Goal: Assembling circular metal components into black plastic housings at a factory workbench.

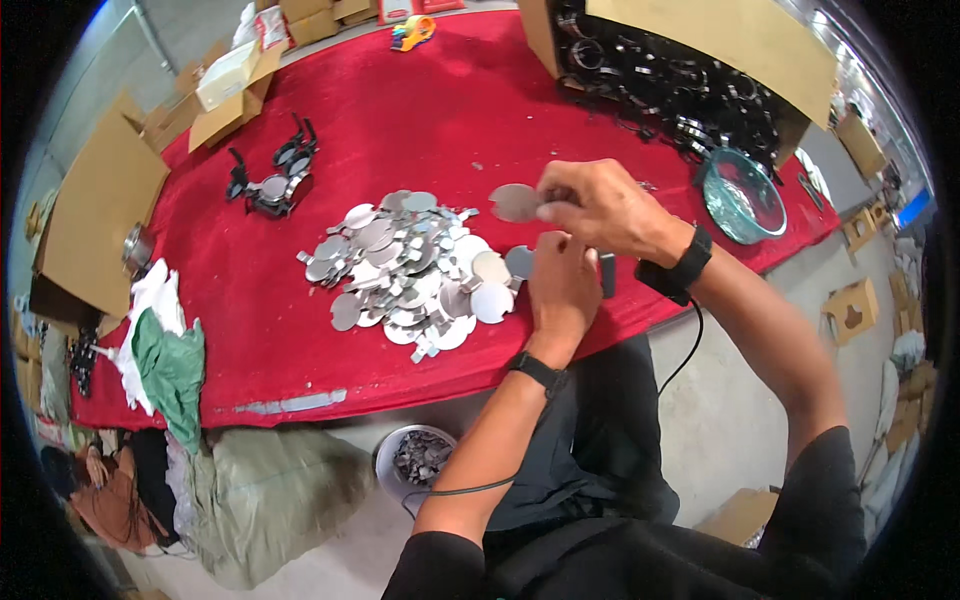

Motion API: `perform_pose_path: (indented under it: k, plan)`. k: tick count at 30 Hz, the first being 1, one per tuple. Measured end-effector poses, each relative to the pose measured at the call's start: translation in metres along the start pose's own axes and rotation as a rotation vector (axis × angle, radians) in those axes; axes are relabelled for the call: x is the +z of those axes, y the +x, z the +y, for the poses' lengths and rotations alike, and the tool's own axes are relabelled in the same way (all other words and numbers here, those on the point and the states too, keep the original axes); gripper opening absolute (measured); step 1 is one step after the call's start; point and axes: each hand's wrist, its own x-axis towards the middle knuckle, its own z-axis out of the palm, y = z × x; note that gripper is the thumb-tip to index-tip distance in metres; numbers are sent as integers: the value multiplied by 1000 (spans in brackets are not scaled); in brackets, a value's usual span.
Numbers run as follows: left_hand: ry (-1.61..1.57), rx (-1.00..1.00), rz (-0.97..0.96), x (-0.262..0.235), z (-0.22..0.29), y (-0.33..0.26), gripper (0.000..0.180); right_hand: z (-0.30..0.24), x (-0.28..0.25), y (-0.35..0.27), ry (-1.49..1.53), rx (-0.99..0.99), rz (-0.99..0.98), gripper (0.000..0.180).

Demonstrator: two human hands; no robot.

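In my right hand a flat round metal disc is pinched between thumb and fingers, held over the red cloth. Just below it, my left hand is closed with its fingertips drawn together; what they grip, if anything, is hidden. A greyish disc shows against the left side of that hand. To the left lies a heap of silvery round discs, many with small tabs, overlapping at all angles. A small dark object shows beside my left hand, partly covered by it.
A red-covered table spreads before me. An open carton of black ring-shaped parts stands far right, near a teal plastic bowl. Black-and-metal parts, a tape dispenser and green cloth lie around. A bucket stands below.
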Motion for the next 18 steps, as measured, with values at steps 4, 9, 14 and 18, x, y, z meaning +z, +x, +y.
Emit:
perform_pose_path:
  k: [4, 9, 14, 18]
  plan:
    - [10, 64, 187, 1, -8, -2, 33, 45, -11, -43, 38, 390, 212, 27]
    - [-15, 40, 7, 0, -3, 4, 37, 103, 12, -104, 279, 685, 403, 29]
    - [99, 85, -122, 9, 8, 17, 34, 103, 28, -146, 701, 643, 619, 21]
    - [40, 179, -61, 4, -18, 14, 19, 102, 35, -146, 441, 516, 491, 20]
